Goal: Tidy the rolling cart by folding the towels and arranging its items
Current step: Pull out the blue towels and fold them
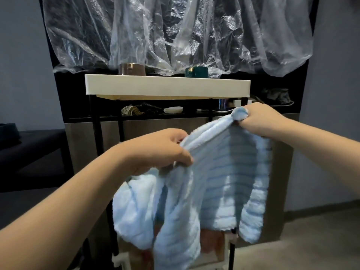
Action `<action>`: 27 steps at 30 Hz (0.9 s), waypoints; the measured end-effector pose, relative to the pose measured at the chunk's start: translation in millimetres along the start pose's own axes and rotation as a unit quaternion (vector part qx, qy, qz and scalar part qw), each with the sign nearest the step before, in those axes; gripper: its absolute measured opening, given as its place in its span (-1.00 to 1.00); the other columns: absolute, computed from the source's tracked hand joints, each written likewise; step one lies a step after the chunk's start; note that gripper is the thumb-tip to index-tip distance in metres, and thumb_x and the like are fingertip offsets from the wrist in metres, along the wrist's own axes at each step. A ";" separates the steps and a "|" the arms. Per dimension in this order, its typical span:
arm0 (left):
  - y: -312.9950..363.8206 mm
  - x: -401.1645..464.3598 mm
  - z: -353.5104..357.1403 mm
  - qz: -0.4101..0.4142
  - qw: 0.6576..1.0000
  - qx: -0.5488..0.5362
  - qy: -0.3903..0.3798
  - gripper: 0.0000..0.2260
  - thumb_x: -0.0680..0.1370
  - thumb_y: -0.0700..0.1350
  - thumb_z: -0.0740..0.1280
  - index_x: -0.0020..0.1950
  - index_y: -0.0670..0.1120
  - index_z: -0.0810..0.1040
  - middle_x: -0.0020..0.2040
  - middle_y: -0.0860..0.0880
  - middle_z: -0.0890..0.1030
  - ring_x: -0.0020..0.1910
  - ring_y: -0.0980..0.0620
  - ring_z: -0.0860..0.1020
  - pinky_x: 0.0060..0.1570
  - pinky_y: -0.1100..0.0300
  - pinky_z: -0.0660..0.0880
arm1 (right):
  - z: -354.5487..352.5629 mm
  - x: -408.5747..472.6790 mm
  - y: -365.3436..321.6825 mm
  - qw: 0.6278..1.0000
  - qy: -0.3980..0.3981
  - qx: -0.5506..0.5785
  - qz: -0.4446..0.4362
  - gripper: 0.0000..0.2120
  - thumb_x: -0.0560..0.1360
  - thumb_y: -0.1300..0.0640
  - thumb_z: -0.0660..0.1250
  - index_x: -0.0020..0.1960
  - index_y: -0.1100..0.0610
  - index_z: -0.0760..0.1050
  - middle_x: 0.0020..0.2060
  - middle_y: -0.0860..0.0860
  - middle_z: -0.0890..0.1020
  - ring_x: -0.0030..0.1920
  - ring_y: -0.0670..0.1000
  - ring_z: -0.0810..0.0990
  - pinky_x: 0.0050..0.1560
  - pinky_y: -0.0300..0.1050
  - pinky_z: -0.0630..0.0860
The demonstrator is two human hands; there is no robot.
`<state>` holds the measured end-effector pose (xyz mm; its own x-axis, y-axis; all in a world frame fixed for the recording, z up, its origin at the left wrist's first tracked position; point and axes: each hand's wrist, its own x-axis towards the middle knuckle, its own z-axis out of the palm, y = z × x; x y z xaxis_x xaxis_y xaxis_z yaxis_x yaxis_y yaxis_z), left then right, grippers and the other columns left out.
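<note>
A fluffy light-blue ribbed towel point(224, 184) hangs in the air in front of the rolling cart. My left hand point(161, 151) grips its upper edge at the left. My right hand point(259, 119) pinches a bunched corner higher up at the right. The towel droops in folds and hides most of the cart's lower part. The cart's white top tray point(167, 87) stands behind, on black legs. On it sit a brown mug point(132, 69) at the left and a dark green mug point(196, 72) at the right. Something orange-pink point(211, 242) shows in the lower tray beneath the towel.
Crumpled clear plastic sheeting point(175, 32) hangs over a dark unit behind the cart. A dark shelf behind holds a shell point(131, 110), a white dish point(173, 109) and cables. A dark bench point(29, 149) lies at the left. Grey floor point(302, 250) shows at the lower right.
</note>
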<state>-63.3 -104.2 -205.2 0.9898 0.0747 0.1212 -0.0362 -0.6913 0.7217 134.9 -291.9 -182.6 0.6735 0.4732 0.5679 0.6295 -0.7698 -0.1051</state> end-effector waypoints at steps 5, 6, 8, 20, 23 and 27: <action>16.4 8.5 3.0 0.055 0.994 -0.015 0.092 -0.70 0.49 -0.30 0.19 0.03 0.07 0.51 -0.30 -0.14 0.48 -0.36 -0.04 0.41 -0.39 0.14 0.32 | 11.9 -3.9 6.7 0.984 -0.006 0.147 0.099 -0.81 0.38 0.18 0.32 -0.15 0.31 0.56 -0.22 0.20 0.63 -0.16 0.18 0.59 -0.22 -0.03 0.43; 15.6 11.0 2.1 0.050 0.992 -0.007 0.116 -0.73 0.48 -0.30 0.17 -0.08 0.02 0.56 -0.31 -0.14 0.48 -0.36 -0.04 0.41 -0.38 0.14 0.31 | 11.3 -7.7 1.8 0.970 -0.012 0.216 0.107 -0.78 0.33 0.14 0.33 -0.14 0.30 0.56 -0.21 0.19 0.63 -0.19 0.13 0.58 -0.21 -0.02 0.46; 15.0 12.0 -0.2 0.021 0.990 -0.082 0.111 -0.72 0.46 -0.33 0.15 -0.24 -0.07 0.60 -0.28 -0.17 0.49 -0.40 -0.06 0.42 -0.45 0.25 0.35 | 7.0 -18.5 -9.4 0.929 -0.037 0.353 0.100 -0.81 0.31 0.09 0.31 -0.17 0.20 0.52 -0.25 0.13 0.58 -0.22 0.08 0.52 -0.23 -0.03 0.47; 19.3 9.5 -38.5 0.145 0.972 0.038 0.180 -0.69 0.50 -0.42 0.25 0.12 -0.12 0.60 -0.01 -0.09 0.66 -0.01 -0.01 0.63 0.01 0.17 0.59 | 0.7 -19.8 -56.4 0.862 -0.020 0.506 0.001 -0.78 0.60 0.13 0.23 -0.16 0.22 0.48 -0.25 0.06 0.56 -0.28 -0.07 0.53 -0.25 -0.23 0.49; 21.5 14.7 -51.1 0.184 0.909 0.244 0.282 -0.96 0.52 -0.21 0.34 -0.12 -0.11 0.58 -0.21 -0.05 0.61 -0.16 -0.05 0.57 -0.22 0.16 0.44 | 6.6 -10.8 -69.8 0.826 -0.017 0.560 0.061 -0.87 0.59 0.09 0.18 -0.03 0.12 0.46 -0.16 0.09 0.54 -0.16 0.03 0.53 -0.15 -0.11 0.48; -9.4 50.7 -44.8 0.109 0.813 0.470 0.326 -0.82 0.56 -0.04 0.29 -0.18 -0.10 0.48 -0.14 -0.16 0.63 -0.11 -0.23 0.56 -0.20 0.05 0.42 | 28.0 -19.4 -68.8 0.898 -0.059 0.423 0.103 -0.81 0.51 0.01 0.04 -0.11 0.06 0.39 -0.20 0.03 0.44 -0.18 0.04 0.40 -0.22 -0.10 0.31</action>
<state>-19.0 -61.7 -175.2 0.6799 0.0295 0.7328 0.2221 -0.9605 -0.1674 89.4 -236.1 -209.3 0.8140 0.4395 0.3798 0.5226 -0.2689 -0.8091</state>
